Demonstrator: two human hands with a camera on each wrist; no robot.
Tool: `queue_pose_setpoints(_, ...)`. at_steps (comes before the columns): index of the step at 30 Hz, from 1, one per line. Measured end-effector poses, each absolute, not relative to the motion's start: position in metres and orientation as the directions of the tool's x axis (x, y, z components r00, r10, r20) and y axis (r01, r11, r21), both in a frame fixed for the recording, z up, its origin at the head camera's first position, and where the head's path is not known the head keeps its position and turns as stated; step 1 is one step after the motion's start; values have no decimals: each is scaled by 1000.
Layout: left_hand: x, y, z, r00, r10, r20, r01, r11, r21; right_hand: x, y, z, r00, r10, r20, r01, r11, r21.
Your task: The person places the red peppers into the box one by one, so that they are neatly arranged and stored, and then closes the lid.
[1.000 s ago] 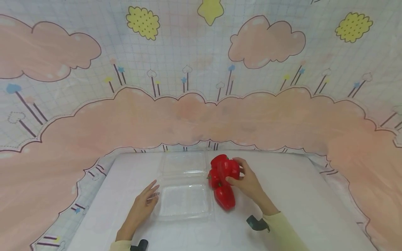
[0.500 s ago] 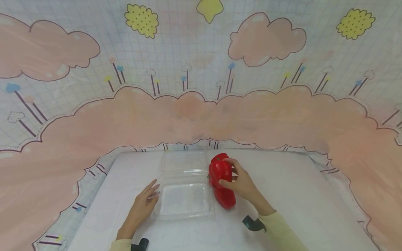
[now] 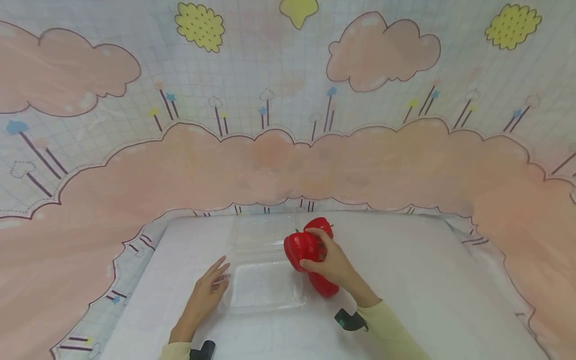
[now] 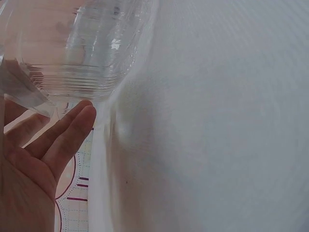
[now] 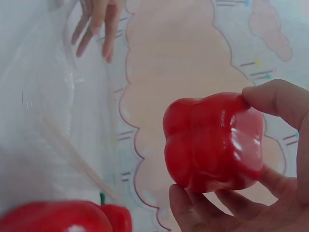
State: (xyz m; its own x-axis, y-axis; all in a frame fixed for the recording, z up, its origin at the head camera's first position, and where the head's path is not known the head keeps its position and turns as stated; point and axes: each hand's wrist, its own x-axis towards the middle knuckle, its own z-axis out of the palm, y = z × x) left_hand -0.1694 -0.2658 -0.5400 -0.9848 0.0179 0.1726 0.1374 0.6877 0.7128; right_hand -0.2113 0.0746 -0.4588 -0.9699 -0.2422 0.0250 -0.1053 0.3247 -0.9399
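A red bell pepper (image 3: 298, 251) is gripped between the thumb and fingers of my right hand (image 3: 330, 262), raised over the right side of a clear plastic clamshell box (image 3: 265, 286). In the right wrist view the held pepper (image 5: 212, 142) shows its lobed end, with the thumb above and the fingers beneath. My left hand (image 3: 203, 296) is at the box's left edge, its fingers extended. In the left wrist view those fingertips lie right at the box's ridged wall (image 4: 72, 79). More red peppers lie right of the box, one behind (image 3: 323, 225) and one in front (image 3: 325, 286), partly hidden by my right hand.
The box's lid half (image 3: 261, 232) lies opened out flat toward the back of the white table (image 3: 405, 280). A patterned cloth (image 3: 288, 170) with pink clouds hangs behind the table. Dark camera mounts (image 3: 351, 320) sit at both wrists.
My right hand has carried the bell pepper left, from over the other peppers to the box's right edge. The left hand has stayed in place. The head view has tilted slightly.
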Motion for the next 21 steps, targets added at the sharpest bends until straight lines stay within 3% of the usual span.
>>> queue_pose_setpoints(21,-170,-265,-539,-980,36,197,166,697,697,-214,32,-477,-924,-382,-29,-92,295,-951)
